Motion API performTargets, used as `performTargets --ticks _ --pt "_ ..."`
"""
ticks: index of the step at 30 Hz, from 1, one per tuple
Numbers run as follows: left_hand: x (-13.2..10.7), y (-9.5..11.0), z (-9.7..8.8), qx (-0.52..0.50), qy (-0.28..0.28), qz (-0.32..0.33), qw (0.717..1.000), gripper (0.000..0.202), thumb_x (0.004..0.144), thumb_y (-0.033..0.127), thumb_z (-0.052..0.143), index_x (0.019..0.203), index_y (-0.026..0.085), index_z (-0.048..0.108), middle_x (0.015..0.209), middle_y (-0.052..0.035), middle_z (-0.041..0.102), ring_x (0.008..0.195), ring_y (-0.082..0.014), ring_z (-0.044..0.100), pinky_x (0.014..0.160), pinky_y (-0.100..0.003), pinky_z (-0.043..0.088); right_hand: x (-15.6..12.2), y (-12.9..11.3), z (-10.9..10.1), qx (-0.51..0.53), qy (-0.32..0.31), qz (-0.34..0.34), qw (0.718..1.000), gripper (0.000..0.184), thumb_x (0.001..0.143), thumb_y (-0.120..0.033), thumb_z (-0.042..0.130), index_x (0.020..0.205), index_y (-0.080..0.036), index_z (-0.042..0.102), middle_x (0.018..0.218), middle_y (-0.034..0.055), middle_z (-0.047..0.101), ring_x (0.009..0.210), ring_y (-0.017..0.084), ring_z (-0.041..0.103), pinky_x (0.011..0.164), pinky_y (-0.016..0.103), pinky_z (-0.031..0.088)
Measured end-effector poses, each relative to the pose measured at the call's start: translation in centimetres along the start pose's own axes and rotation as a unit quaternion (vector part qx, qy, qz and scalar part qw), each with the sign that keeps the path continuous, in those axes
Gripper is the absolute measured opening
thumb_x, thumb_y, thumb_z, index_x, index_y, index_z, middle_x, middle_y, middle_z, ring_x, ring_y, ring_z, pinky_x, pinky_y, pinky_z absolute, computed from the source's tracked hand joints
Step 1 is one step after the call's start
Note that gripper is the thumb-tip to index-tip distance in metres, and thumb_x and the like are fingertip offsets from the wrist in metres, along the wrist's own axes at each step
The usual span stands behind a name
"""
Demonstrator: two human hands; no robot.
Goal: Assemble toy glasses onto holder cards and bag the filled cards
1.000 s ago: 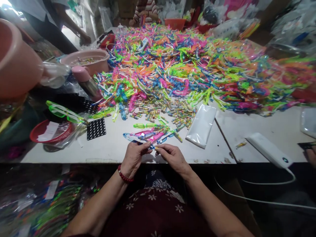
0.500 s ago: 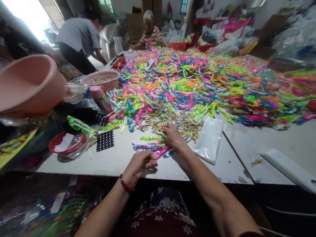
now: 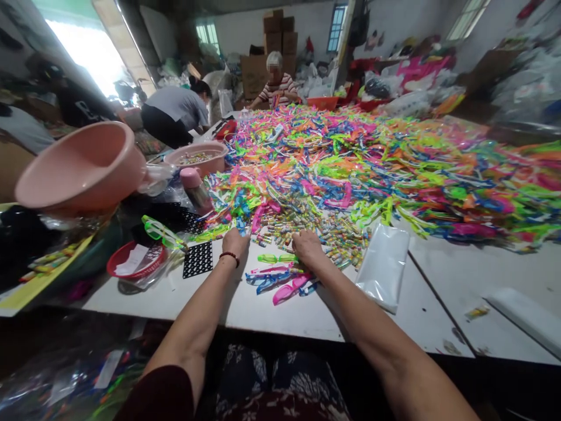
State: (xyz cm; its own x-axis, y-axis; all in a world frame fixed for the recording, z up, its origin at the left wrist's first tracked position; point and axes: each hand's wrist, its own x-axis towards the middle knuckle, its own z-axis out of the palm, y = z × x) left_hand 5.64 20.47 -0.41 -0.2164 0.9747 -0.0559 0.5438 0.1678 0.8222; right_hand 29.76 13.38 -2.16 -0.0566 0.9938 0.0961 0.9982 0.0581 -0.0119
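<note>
My left hand (image 3: 236, 244), with a red bead bracelet (image 3: 230, 256) at its wrist, reaches to the near left edge of a heap of colourful plastic glasses (image 3: 315, 152). Its fingers are bent around something at that edge that I cannot make out. Among small colourful tubes (image 3: 342, 237), my right hand (image 3: 308, 248) has its fingers curled down; what they pinch is hidden. Beside and below it lie green glasses (image 3: 276, 258), blue glasses (image 3: 267, 283) and pink glasses (image 3: 289, 289) on the white table (image 3: 258, 316).
At right lies a stack of clear plastic bags (image 3: 385, 263). A black perforated pad (image 3: 197, 259), a red basket (image 3: 135, 260), a pink-lidded flask (image 3: 195, 188) and pink basins (image 3: 79, 166) stand at left. Two people, one in stripes (image 3: 280, 88) and one bending (image 3: 173, 114), are beyond.
My left hand has moved forward and left, from the row of glasses to the heap's edge. My right hand stays near the tubes, its fingers more curled. The view has tilted up.
</note>
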Motion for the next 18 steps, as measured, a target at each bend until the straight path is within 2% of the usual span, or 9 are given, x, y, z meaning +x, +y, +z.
performTargets --ticks 2,4,7,9,11,13,15,16,18 --pt "0.1 -0.3 -0.1 -0.036 -0.014 -0.024 0.999 0.028 0.062 0.016 0.077 0.063 0.017 0.049 0.079 -0.015 0.063 0.102 -0.0375 0.059 0.082 -0.038 0.043 -0.1 0.3 -0.1 -0.004 -0.004 0.0 1.0 0.028 0.095 -0.022 0.044 0.106 -0.016 0.07 0.103 0.0164 0.066 0.101 0.028 0.057 0.083 0.035 0.036" --pt "-0.3 -0.6 -0.6 -0.092 -0.036 -0.055 0.994 0.021 0.067 0.017 0.071 0.065 0.016 0.05 0.073 -0.012 0.06 0.087 -0.0314 0.062 0.077 -0.037 0.047 0.0 0.6 -0.1 -0.003 -0.01 -0.004 1.0 0.028 0.095 -0.02 0.044 0.104 -0.017 0.07 0.103 0.0156 0.066 0.1 0.027 0.057 0.082 0.035 0.037" --pt "-1.7 -1.0 -2.0 -0.205 -0.083 -0.087 0.971 0.01 0.077 0.02 0.06 0.077 0.014 0.053 0.072 -0.007 0.059 0.065 -0.0183 0.06 0.068 -0.033 0.052 0.4 0.9 0.0 0.003 -0.013 -0.01 1.0 0.029 0.094 -0.018 0.043 0.102 -0.016 0.071 0.102 0.0153 0.066 0.1 0.026 0.057 0.084 0.035 0.036" --pt "-3.4 -1.3 -3.1 -0.27 -0.119 -0.093 0.951 0.008 0.079 0.02 0.056 0.084 0.013 0.054 0.076 -0.0071 0.061 0.064 -0.0146 0.06 0.068 -0.03 0.055 0.7 1.0 0.1 0.011 -0.012 -0.018 1.0 0.029 0.094 -0.016 0.043 0.104 -0.015 0.07 0.104 0.015 0.066 0.1 0.026 0.055 0.085 0.034 0.036" --pt "-5.4 -1.5 -4.1 -0.342 -0.163 -0.095 0.921 0.013 0.077 0.018 0.057 0.088 0.011 0.058 0.086 -0.011 0.064 0.073 -0.0151 0.063 0.074 -0.029 0.056 0.9 1.0 0.2 0.021 -0.009 -0.025 0.999 0.029 0.094 -0.016 0.043 0.107 -0.015 0.069 0.107 0.0151 0.065 0.1 0.024 0.054 0.084 0.032 0.036" --pt "-7.5 -1.7 -4.9 -0.433 -0.216 -0.105 0.869 0.02 0.074 0.016 0.061 0.093 0.009 0.062 0.099 -0.0144 0.065 0.083 -0.0165 0.065 0.079 -0.026 0.056 0.9 1.2 0.2 0.03 -0.001 -0.023 0.999 0.032 0.095 -0.015 0.04 0.11 -0.013 0.068 0.11 0.0165 0.063 0.1 0.024 0.054 0.083 0.031 0.036" --pt "-9.4 -1.8 -5.3 -0.506 -0.256 -0.108 0.817 0.029 0.07 0.012 0.067 0.099 0.008 0.064 0.107 -0.0137 0.064 0.085 -0.0156 0.065 0.078 -0.023 0.056 0.9 1.4 0.0 0.038 0.01 -0.019 0.999 0.034 0.095 -0.015 0.038 0.112 -0.011 0.067 0.114 0.0182 0.061 0.101 0.025 0.052 0.085 0.032 0.036" --pt "-10.2 -1.8 -5.4 -0.523 -0.267 -0.104 0.803 0.034 0.069 0.01 0.07 0.102 0.009 0.064 0.107 -0.012 0.064 0.081 -0.0142 0.064 0.076 -0.022 0.056 0.9 1.5 -0.2 0.042 0.014 -0.02 0.999 0.033 0.095 -0.015 0.039 0.112 -0.011 0.067 0.115 0.0187 0.061 0.103 0.026 0.052 0.086 0.033 0.036" --pt "-11.5 -1.7 -5.2 -0.527 -0.27 -0.085 0.801 0.043 0.067 0.01 0.076 0.108 0.014 0.062 0.102 -0.0076 0.064 0.073 -0.0116 0.063 0.069 -0.021 0.055 1.0 1.7 -0.6 0.054 0.022 -0.028 0.998 0.03 0.092 -0.015 0.043 0.109 -0.01 0.068 0.117 0.0184 0.06 0.107 0.028 0.05 0.089 0.035 0.035"
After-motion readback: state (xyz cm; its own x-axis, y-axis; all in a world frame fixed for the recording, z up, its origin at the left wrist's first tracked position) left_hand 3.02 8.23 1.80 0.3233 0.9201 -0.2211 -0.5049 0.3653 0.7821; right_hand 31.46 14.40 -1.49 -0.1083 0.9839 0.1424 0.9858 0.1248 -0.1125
